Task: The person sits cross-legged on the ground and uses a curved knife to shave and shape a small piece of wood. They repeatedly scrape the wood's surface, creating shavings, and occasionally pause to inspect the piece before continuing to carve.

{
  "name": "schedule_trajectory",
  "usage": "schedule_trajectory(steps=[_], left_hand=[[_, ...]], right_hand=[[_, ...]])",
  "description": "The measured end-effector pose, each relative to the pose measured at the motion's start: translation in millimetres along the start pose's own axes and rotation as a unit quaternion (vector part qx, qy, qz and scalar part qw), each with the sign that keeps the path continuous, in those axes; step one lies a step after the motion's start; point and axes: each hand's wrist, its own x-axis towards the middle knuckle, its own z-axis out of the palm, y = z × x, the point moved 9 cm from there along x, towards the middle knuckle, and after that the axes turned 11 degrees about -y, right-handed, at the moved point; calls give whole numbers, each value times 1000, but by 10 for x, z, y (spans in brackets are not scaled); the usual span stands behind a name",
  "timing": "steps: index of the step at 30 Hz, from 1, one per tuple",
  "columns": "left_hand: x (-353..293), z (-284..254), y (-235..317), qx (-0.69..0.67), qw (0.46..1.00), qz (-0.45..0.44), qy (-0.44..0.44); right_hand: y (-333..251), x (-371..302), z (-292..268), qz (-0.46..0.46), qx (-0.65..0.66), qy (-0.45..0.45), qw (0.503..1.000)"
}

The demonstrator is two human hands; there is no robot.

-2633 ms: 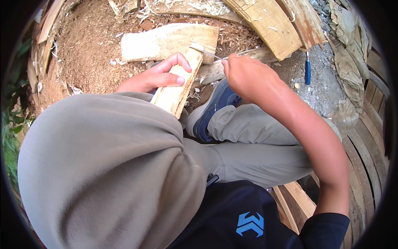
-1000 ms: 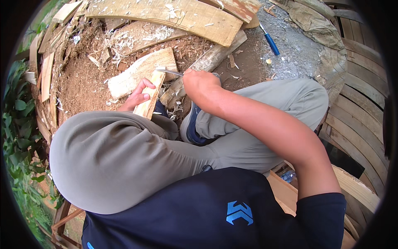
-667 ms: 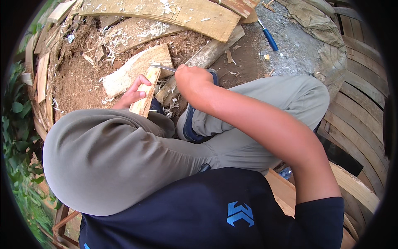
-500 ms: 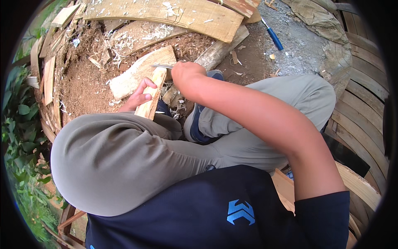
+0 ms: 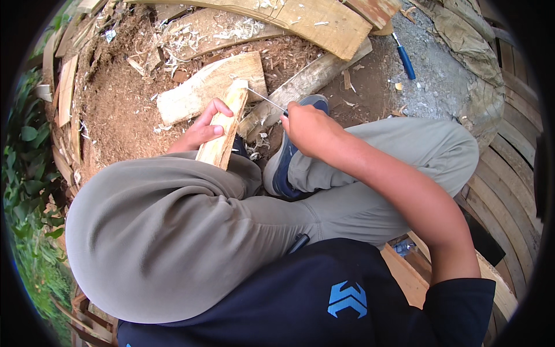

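Beyond my left knee, my left hand (image 5: 204, 127) grips a pale, rough-cut piece of wood (image 5: 224, 134), thumb and fingers on its left side. The piece is tilted, its upper end leaning away from me. My right hand (image 5: 311, 128) is closed round the dark handle of a knife (image 5: 267, 99), most of the handle hidden in the fist. The thin blade points left, and its tip is at or very near the wood's upper end. Behind the held piece a broad wood slab (image 5: 191, 87) lies on the ground.
Curved boards (image 5: 312, 23) strewn with shavings lie at the far side, beside a weathered plank (image 5: 306, 81). A blue-handled tool (image 5: 406, 62) rests on grey ground at the far right. Wooden slats (image 5: 514, 156) line the right, green leaves (image 5: 34, 173) the left. My shoe (image 5: 289, 156) is between the hands and legs.
My right hand has drawn back right and toward me with the knife, so more of the blade shows. My left hand keeps its hold on the wood. The view has shifted slightly.
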Motion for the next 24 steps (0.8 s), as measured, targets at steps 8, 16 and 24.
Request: schedule_trajectory(steps=[8, 16, 24], left_hand=[[-69, 76, 69, -33, 999, 14, 15], [13, 42, 51, -19, 999, 20, -19], [85, 122, 90, 10, 999, 38, -2]], right_hand=[[-114, 230, 204, -7, 43, 67, 997], [-161, 260, 167, 24, 35, 83, 996], [-195, 396, -17, 45, 5, 42, 998]])
